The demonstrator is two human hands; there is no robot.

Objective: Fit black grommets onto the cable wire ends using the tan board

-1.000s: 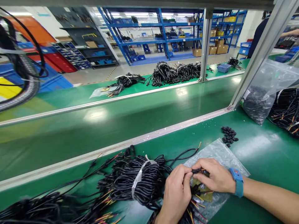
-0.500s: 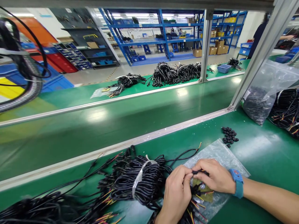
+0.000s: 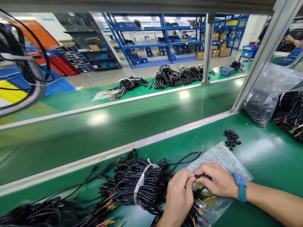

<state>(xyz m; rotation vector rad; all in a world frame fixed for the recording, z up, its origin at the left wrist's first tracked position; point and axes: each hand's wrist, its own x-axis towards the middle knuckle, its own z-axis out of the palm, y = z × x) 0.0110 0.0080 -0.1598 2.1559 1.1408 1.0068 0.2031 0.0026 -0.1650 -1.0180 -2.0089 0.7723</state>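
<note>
My left hand (image 3: pixel 181 194) and my right hand (image 3: pixel 216 179) meet over a clear plastic bag (image 3: pixel 233 160), both closed in a pinch. Between their fingertips is a thin black cable (image 3: pixel 201 176); its finer details are hidden by the fingers. A blue wristband (image 3: pixel 240 186) circles my right wrist. Under the hands, several black cable ends with yellow and red bare wires (image 3: pixel 201 201) lie on the bag beside an olive-coloured patch (image 3: pixel 210 200). Left of my left hand rests a coiled bundle of black cables (image 3: pixel 142 181) tied with a white strip.
Small black connector parts (image 3: pixel 232 138) are heaped behind the bag. More loose black cables (image 3: pixel 47 211) spread at lower left. A metal rail (image 3: pixel 165 138) and slanted post (image 3: pixel 258 60) border the bench. A filled plastic bag (image 3: pixel 260 101) stands right. A person's arm (image 3: pixel 292 40) shows at upper right.
My hands hold nearly the same pose on the cable. The view has tilted slightly, and the person at upper right has shifted, an arm now reaching out.
</note>
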